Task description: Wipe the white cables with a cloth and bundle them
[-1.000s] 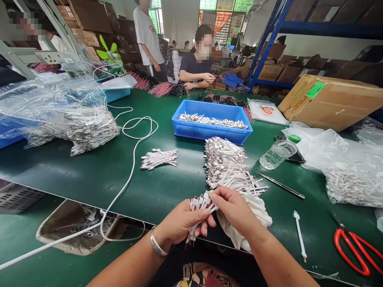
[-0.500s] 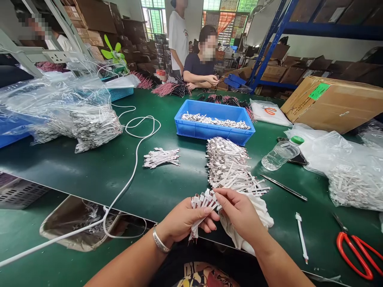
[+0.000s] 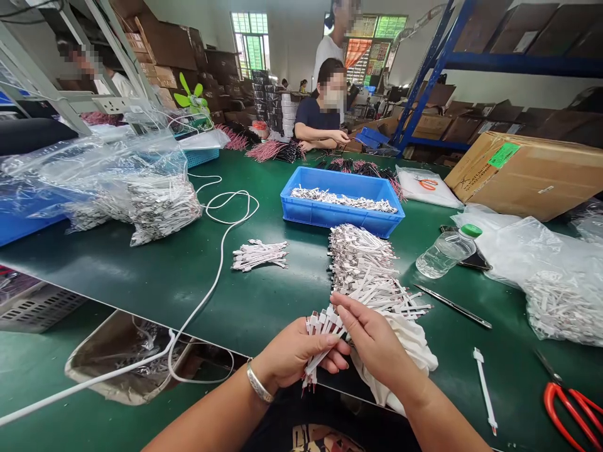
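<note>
My left hand (image 3: 296, 355) grips a bunch of white flat cables with small metal-tipped ends (image 3: 321, 331), and a silver bangle (image 3: 259, 383) circles that wrist. My right hand (image 3: 372, 339) pinches the top of the same bunch with thumb and fingers. Behind my hands lies a long heap of similar cables (image 3: 362, 270) on the green workbench (image 3: 141, 276). A crumpled white cloth (image 3: 400, 358) sits under my right hand. A smaller bundle of cables (image 3: 259, 255) rests to the left.
A blue plastic crate (image 3: 342, 210) holding cables stands ahead. Plastic bags of cables (image 3: 565, 301) lie right, near a water bottle (image 3: 447, 252), metal tweezers (image 3: 452, 306) and red-handled scissors (image 3: 570, 411). A white cord (image 3: 207, 307) crosses the bench's left side. A co-worker (image 3: 320, 116) sits beyond.
The whole view has drifted, with the bench objects sitting lower and further right in the frame. Both hands stay on the cable bunch, and my right fingers have shifted slightly along it.
</note>
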`<action>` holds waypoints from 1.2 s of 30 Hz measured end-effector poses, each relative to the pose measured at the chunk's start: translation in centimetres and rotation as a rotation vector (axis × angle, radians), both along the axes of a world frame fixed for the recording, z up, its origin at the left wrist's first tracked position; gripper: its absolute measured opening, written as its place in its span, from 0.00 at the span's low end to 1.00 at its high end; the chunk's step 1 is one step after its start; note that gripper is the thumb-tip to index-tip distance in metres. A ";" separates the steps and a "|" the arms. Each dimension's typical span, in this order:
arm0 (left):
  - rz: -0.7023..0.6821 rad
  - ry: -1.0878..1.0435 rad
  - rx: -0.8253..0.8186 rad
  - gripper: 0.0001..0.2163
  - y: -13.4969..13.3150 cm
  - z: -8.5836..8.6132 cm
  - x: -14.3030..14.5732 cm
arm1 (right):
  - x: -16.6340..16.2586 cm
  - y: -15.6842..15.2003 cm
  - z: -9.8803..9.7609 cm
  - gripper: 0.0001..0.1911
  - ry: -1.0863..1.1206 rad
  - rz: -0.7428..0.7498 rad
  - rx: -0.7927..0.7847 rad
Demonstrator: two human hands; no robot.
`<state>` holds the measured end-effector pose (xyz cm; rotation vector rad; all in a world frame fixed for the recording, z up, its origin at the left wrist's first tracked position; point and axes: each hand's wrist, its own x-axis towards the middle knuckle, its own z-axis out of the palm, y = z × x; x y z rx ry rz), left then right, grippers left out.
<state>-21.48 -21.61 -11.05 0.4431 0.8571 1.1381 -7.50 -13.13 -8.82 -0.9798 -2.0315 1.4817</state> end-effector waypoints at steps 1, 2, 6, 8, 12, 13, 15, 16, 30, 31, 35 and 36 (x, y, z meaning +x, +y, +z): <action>-0.002 -0.002 0.004 0.12 0.0 0.0 0.0 | -0.2 -0.1 0.0 0.22 -0.007 0.025 -0.017; -0.004 -0.006 0.008 0.12 0.0 0.0 0.0 | -0.3 -0.2 0.0 0.21 -0.013 0.043 -0.028; -0.006 -0.028 0.023 0.11 -0.1 -0.1 -0.1 | -0.6 -0.4 0.1 0.20 -0.018 0.058 -0.027; -0.006 -0.033 0.021 0.11 0.0 -0.2 -0.2 | -0.5 -0.5 0.2 0.19 -0.013 0.060 -0.039; -0.011 -0.034 0.016 0.11 0.0 -0.2 -0.2 | -0.6 -0.5 0.1 0.19 -0.011 0.054 -0.071; -0.011 -0.033 0.015 0.11 0.0 -0.1 -0.2 | -0.6 -0.6 0.1 0.18 -0.011 0.050 -0.078; -0.012 -0.028 0.012 0.12 -0.1 0.0 -0.2 | -0.6 -0.7 0.2 0.18 -0.008 0.049 -0.117; -0.016 -0.023 0.010 0.12 -0.1 0.0 -0.2 | -0.7 -0.7 0.3 0.19 0.000 0.049 -0.145; -0.039 0.014 0.013 0.13 -0.2 0.5 -0.3 | -0.9 -0.7 0.7 0.23 0.124 -0.031 -0.207; -0.033 0.017 0.015 0.13 -0.2 0.4 -0.4 | -0.9 -0.7 0.6 0.23 0.119 -0.036 -0.202; -0.040 0.017 0.021 0.13 -0.2 0.2 -0.5 | -0.8 -0.6 0.5 0.23 0.115 -0.049 -0.194; -0.041 0.016 0.021 0.13 -0.2 0.3 -0.5 | -0.8 -0.6 0.5 0.24 0.118 -0.051 -0.193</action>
